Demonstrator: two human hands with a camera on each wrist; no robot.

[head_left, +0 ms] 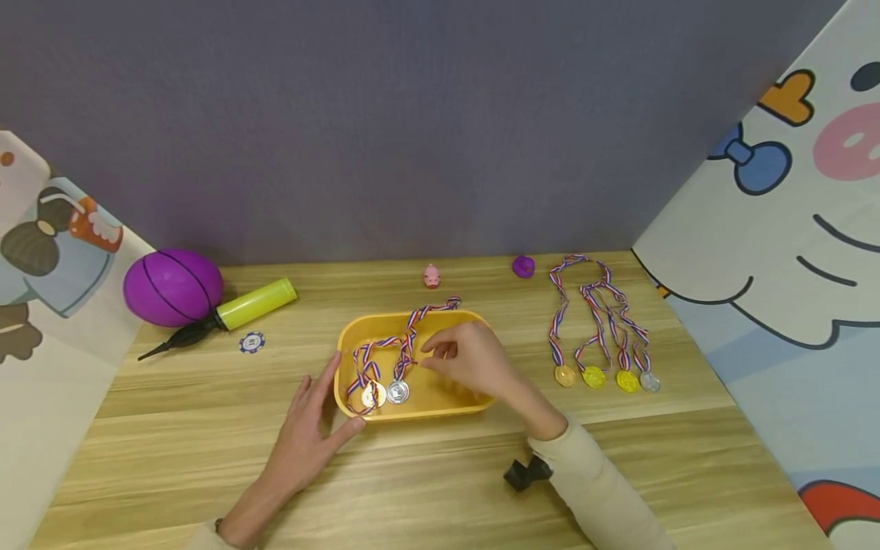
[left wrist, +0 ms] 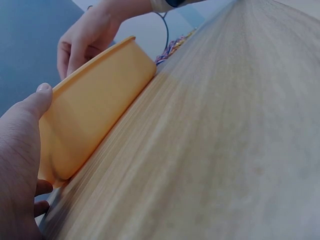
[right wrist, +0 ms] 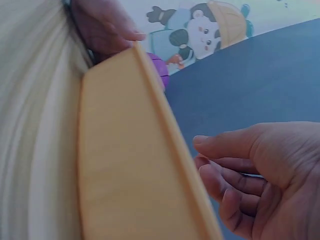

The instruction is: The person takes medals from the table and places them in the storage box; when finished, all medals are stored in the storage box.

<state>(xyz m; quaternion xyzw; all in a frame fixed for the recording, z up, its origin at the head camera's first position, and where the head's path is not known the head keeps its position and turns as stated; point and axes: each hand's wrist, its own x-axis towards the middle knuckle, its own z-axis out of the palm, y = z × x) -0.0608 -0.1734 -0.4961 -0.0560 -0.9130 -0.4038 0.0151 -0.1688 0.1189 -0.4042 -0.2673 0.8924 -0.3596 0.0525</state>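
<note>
Left hand spread against the orange tray at its eight o'clock; right hand loosely curled, seemingly empty, over three! Gold medal, silver medal around seven: sorting, apparently; next calls for a ribbon pinch.

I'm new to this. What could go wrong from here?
A striped ribbon trails over the far rim of the yellow bin and might catch. Inside, the silver medal and gold medal lie side by side, so their ribbons could tangle. Among the four medals outside, some ribbons overlap; lifting one might drag another.
</note>
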